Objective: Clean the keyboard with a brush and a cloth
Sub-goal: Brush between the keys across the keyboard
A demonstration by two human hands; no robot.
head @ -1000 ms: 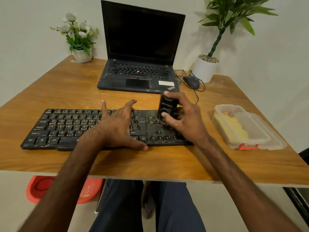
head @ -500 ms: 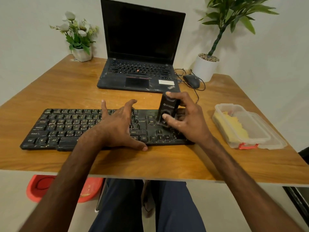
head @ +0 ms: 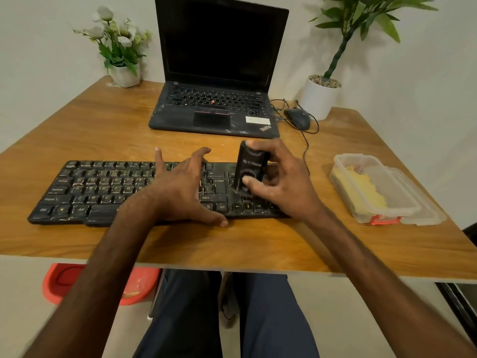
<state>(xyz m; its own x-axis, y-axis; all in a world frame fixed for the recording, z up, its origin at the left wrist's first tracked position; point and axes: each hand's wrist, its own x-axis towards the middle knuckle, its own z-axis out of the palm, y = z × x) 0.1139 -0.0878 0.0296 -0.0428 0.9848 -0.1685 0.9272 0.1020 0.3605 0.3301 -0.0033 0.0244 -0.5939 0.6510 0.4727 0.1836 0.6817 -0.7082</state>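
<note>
Keyboard (head: 85,192) lies long axis left-right, parallel w/ near table (head: 77,125) edge, bare wood all round. Left hand (head: 178,192) spread flat on its mid keys, gripping nothing. Right hand (head: 278,184) clamps black brush (head: 249,167) upright, bottom end on right-side keys. Cloth (head: 358,184) in container (head: 402,202), far right.

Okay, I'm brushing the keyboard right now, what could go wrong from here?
1. The black brush block in your right hand looks to be sweeping the right end of the dusty black keyboard; debris could scatter toward the open black laptop.
2. Your left hand presses on the middle keys; hard pressure might strain them.
</note>
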